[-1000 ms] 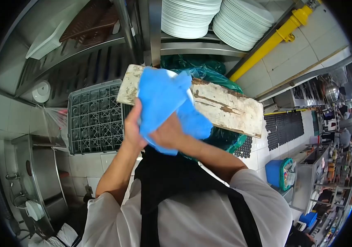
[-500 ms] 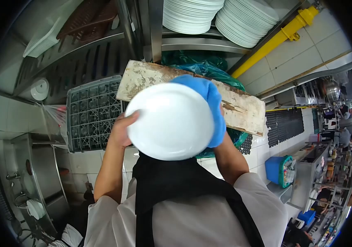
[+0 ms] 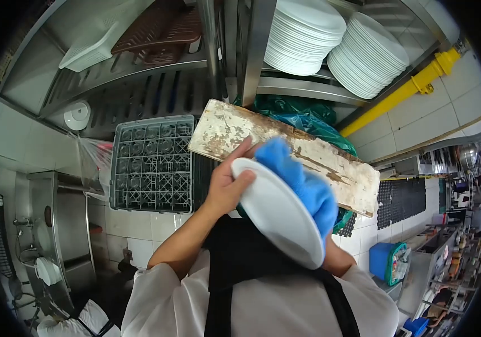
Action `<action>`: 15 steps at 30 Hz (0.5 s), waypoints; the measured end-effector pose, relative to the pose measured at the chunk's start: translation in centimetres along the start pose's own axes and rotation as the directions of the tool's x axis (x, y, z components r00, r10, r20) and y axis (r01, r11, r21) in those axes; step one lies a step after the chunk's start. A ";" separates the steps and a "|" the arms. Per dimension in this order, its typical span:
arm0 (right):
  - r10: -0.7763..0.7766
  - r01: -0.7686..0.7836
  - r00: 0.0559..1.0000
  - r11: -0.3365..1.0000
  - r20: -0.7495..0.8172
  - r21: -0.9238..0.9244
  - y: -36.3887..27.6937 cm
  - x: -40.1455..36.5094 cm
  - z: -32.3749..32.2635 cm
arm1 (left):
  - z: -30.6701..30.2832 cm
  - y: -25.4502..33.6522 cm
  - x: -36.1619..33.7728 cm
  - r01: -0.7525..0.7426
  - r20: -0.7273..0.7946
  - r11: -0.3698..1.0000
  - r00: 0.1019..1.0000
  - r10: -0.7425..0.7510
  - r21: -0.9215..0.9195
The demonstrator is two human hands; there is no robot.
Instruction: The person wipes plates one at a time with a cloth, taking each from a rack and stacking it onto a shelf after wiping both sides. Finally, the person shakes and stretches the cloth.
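Note:
My left hand (image 3: pixel 226 188) grips the upper left rim of a white oval plate (image 3: pixel 277 210), its thumb on the plate's face and its fingers behind. The plate is tilted steeply in front of my apron. A blue cloth (image 3: pixel 308 185) lies along the plate's far right side, against its back and edge. My right hand (image 3: pixel 331 247) is mostly hidden behind the cloth and plate; it holds the cloth against the plate. Beyond them is a worn, peeling white board (image 3: pixel 341 177).
Stacks of white plates (image 3: pixel 305 39) stand on a metal shelf, above green plastic bags (image 3: pixel 302 109). A grey glass rack (image 3: pixel 153 168) with glasses is on the left. A yellow pipe (image 3: pixel 403 92) runs along the right wall. A blue bin (image 3: pixel 382 259) stands at right.
The plate has turned from nearly face-on to a steep tilt and moved right and down. My left hand has shifted right along with it, and the cloth now shows along the plate's far side.

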State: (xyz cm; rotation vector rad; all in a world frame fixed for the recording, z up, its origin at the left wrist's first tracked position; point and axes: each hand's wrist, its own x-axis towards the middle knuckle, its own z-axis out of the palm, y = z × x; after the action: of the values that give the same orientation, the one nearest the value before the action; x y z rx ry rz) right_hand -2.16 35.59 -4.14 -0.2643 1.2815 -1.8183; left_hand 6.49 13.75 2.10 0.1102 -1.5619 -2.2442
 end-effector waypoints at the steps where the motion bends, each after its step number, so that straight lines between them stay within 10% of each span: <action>1: -0.031 0.031 1.000 0.999 0.000 0.008 -0.8 1.1 0.5 | 0.1 -1.0 0.6 -0.036 0.000 0.998 0.999 0.036 0.050; 6: -0.194 0.209 0.977 0.955 0.090 -0.213 -3.3 7.7 6.2 | 0.7 -0.6 2.4 -0.045 -0.022 0.999 0.999 0.045 0.025; 13: -0.334 0.363 0.918 0.498 0.212 -0.787 -4.8 3.2 8.9 | -3.3 -3.8 3.1 -0.058 0.045 0.961 0.998 0.048 0.272; 15: -0.376 0.343 0.906 0.380 0.196 -0.859 -6.8 0.2 8.6 | -4.1 -3.9 2.6 0.210 -0.058 0.972 0.977 -0.205 0.100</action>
State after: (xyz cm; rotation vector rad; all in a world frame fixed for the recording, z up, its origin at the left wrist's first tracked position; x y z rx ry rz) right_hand -0.64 30.38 5.46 -1.1884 2.2711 -1.2665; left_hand 4.22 10.32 -2.61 0.3708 -1.7134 -2.2942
